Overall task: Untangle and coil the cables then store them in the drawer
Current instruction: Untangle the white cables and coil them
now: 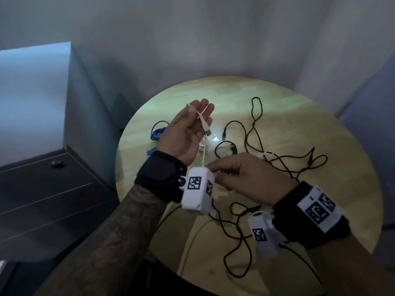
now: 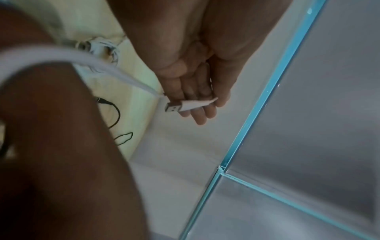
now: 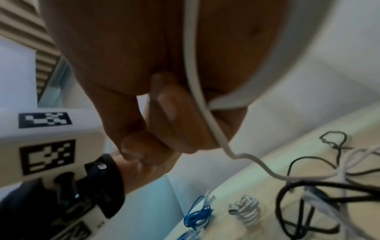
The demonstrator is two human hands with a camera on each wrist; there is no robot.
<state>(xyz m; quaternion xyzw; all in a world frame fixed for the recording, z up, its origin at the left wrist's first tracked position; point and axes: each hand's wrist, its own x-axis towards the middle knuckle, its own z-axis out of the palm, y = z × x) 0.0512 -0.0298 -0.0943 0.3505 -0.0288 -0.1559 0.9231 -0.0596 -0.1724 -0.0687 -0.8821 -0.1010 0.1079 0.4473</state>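
My left hand is raised over the round wooden table, palm toward me and fingers nearly straight. Its thumb pinches a white cable against the fingers, and the USB plug hangs off them; the left wrist view shows this plug lying across the fingers. Below, beside the left wrist camera, my right hand pinches the same cable, which runs along its palm. Tangled black cables sprawl across the table.
A coiled blue cable and a small white bundle lie on the table behind my left hand. A dark drawer unit with shut drawers stands left of the table. Grey walls close in behind.
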